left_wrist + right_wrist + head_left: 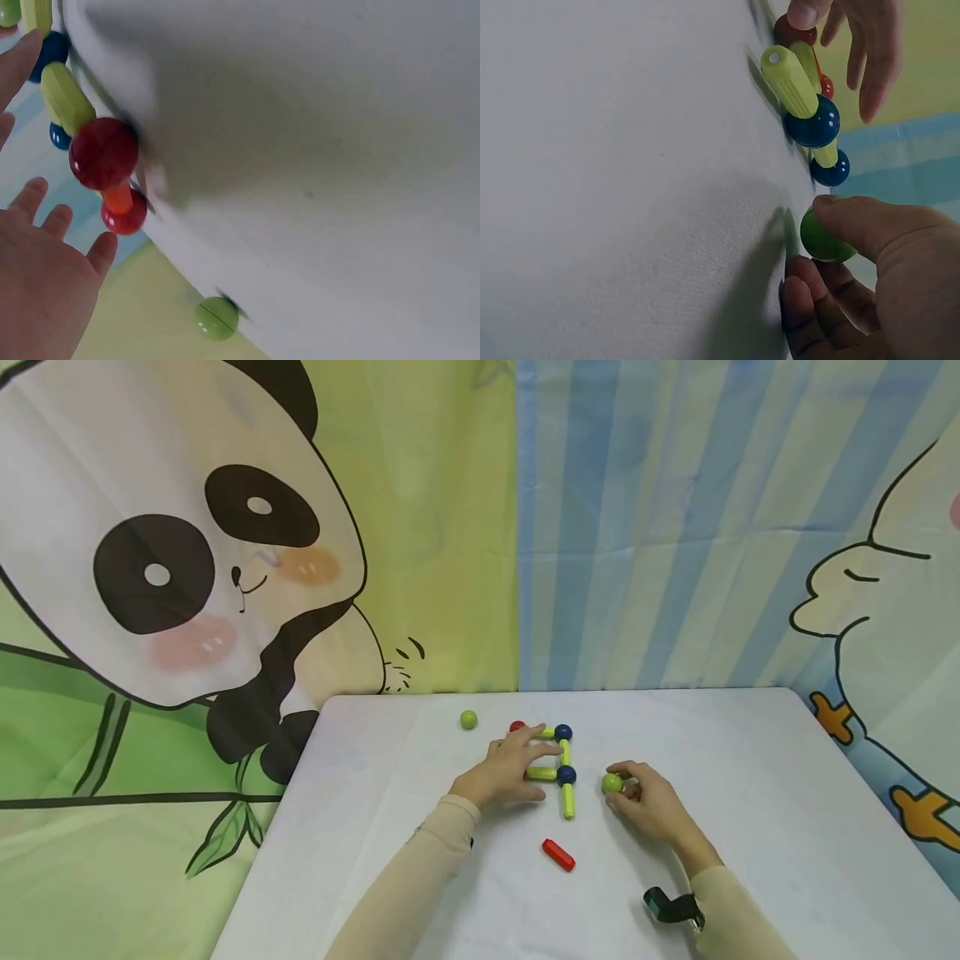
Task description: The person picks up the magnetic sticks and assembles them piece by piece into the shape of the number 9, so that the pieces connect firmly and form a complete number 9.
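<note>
A frame of toy rods and balls lies on the table, with blue balls (pixel 566 774), yellow-green rods (pixel 568 802) and red balls (pixel 103 154). An orange rod (pixel 118 198) joins the two red balls. My left hand (pixel 506 768) spreads its fingers over the frame's left side, hiding part of it in the head view. In the right wrist view its thumb overlaps the nearer red ball (pixel 795 31). To the right of the frame, my right hand (pixel 656 803) pinches a green ball (pixel 826 238) between thumb and fingers, close to the tabletop.
Nearer to me than the frame lies a loose red rod (pixel 558 855). Another green ball (pixel 468 719) rests by the far edge of the white table (pixel 750 760). Behind the table hangs a printed curtain (pixel 442 527). A black strap device (pixel 671 906) sits at the right wrist.
</note>
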Tool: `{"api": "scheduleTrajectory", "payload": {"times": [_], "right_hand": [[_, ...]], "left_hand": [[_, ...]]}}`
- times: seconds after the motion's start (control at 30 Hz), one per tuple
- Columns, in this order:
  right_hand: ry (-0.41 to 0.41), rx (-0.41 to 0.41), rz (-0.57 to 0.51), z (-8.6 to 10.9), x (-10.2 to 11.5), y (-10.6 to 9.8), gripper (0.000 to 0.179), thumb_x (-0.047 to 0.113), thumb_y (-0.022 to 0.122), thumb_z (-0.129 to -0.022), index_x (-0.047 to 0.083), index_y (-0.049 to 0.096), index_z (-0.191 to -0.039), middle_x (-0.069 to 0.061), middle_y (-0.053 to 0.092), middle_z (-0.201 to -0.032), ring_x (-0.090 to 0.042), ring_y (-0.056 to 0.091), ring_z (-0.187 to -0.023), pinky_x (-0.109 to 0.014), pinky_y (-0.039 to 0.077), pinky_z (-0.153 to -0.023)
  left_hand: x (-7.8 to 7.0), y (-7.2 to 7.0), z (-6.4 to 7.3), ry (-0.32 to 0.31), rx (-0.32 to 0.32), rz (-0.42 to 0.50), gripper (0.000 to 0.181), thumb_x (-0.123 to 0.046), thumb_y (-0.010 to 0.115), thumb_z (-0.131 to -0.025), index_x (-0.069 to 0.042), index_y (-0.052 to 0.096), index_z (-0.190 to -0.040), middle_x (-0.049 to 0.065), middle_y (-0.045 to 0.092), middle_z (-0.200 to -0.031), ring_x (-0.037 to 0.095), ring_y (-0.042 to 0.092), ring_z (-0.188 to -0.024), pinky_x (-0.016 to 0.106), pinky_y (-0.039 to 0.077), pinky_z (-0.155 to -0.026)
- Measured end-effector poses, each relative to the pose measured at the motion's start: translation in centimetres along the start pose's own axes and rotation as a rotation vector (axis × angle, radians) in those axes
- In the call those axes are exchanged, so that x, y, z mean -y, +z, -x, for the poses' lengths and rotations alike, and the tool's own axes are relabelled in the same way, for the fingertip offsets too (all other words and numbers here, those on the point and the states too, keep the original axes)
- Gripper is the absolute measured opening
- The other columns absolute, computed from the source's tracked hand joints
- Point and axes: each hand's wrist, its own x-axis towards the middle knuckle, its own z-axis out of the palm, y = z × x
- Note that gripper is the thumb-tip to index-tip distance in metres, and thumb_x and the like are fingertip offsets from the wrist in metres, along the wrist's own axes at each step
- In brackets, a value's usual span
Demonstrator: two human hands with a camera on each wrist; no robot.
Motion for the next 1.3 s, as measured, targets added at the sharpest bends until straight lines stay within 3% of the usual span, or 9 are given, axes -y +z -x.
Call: {"api": "scheduleTrajectory", "payload": {"times": [0.2,0.57,0.83,1.13,1.3], "right_hand": [[-0.006,0.024,-0.031,0.9,0.7,0.3,0.040,0.019,0.077,-0.093,0.008,0.062,-0.129,-0.010,0.067,-0.118,-0.013,0.059,-0.084,-0.027,0.049,-0.072],[0.008,0.051,-0.059,2.0,1.5,0.8,0.034,0.024,0.076,-0.095,0.011,0.064,-0.124,-0.004,0.069,-0.112,-0.012,0.061,-0.084,-0.027,0.051,-0.072],[-0.001,0.071,-0.093,2.6,2.0,1.4,0.032,0.025,0.078,-0.093,0.014,0.067,-0.120,-0.001,0.069,-0.110,-0.011,0.060,-0.083,-0.026,0.050,-0.071],[0.038,0.095,-0.113,3.6,2.3,2.1,0.030,0.027,0.078,-0.093,0.015,0.066,-0.117,0.003,0.069,-0.101,-0.008,0.061,-0.081,-0.024,0.050,-0.069],[0.006,0.072,-0.122,3.6,2.3,2.3,0.037,0.024,0.077,-0.094,0.018,0.064,-0.128,0.000,0.069,-0.103,-0.009,0.060,-0.078,-0.024,0.049,-0.068]], "left_hand": [[-1.5,0.4,-0.3,0.075,0.029,-0.131,0.063,-0.031,0.082,-0.087,-0.048,0.056,-0.142,-0.006,0.019,-0.171,0.025,0.016,-0.158,0.059,0.027,-0.116],[-2.7,1.0,-1.4,0.145,0.054,-0.224,0.050,-0.019,0.075,-0.091,-0.049,0.066,-0.131,-0.010,0.023,-0.170,0.024,0.018,-0.157,0.063,0.027,-0.116],[-3.6,1.4,-1.7,0.164,0.068,-0.204,0.039,-0.017,0.074,-0.093,-0.046,0.074,-0.119,-0.010,0.030,-0.168,0.025,0.017,-0.158,0.060,0.029,-0.117],[-4.1,2.2,-1.8,0.176,0.148,-0.186,0.030,-0.019,0.076,-0.093,-0.043,0.078,-0.111,-0.010,0.036,-0.165,0.027,0.017,-0.158,0.054,0.026,-0.122],[-4.2,2.1,-2.1,0.155,0.141,-0.163,0.030,-0.019,0.079,-0.092,-0.043,0.078,-0.109,-0.012,0.041,-0.161,0.025,0.020,-0.157,0.059,0.029,-0.119]]}}
